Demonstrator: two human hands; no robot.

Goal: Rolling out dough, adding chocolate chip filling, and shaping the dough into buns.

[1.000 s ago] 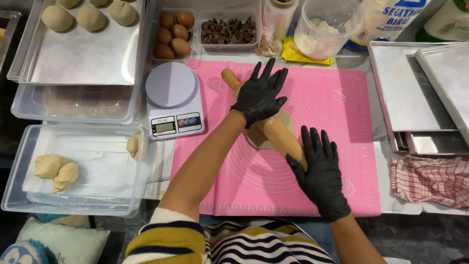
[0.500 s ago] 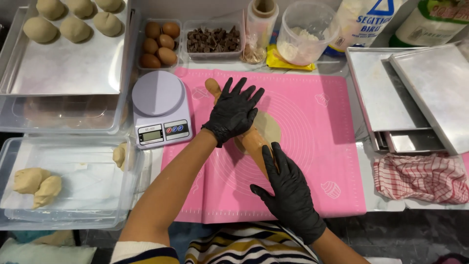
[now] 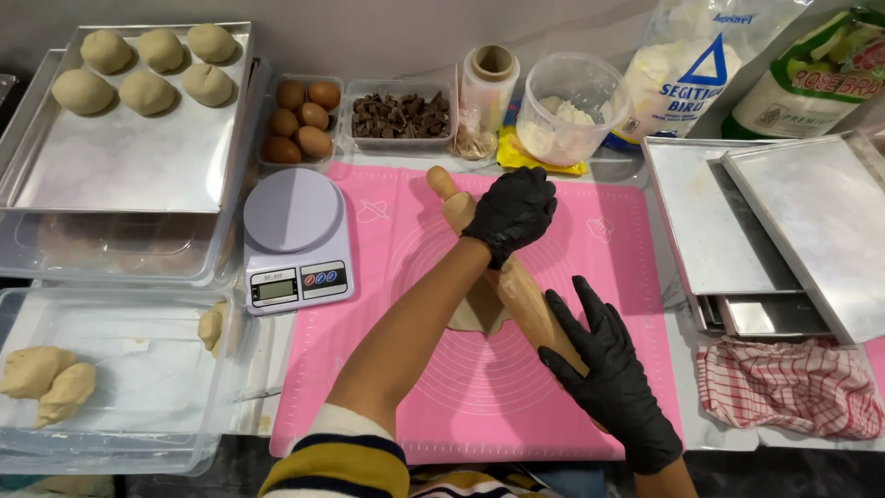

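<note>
Nearest us, our right hand (image 3: 604,364) in its black glove lies with fingers spread and loose over the near end of the wooden rolling pin (image 3: 516,286), pressing on it without closing round it. Under the middle of the pin, on the pink silicone mat (image 3: 572,240), sits the piece of dough (image 3: 479,314), partly flattened and still a small patch, so we judge the rolling only begun. Farther up, our left hand (image 3: 512,212) is curled over the far part of the pin, palm down; we cannot tell whether it truly clasps it. To the left stand the kitchen scale (image 3: 295,235) and a clear tub with unshaped dough lumps (image 3: 46,383) waiting. On the far-left tray six shaped dough balls (image 3: 138,65) are already done. At the far edge are eggs (image 3: 304,115), chocolate pieces (image 3: 401,115) and a tub of flour (image 3: 572,115). Against half a second ago, our left hand has gone from splayed fingers to a curl, and the pin has rolled a little farther from us.
</note>
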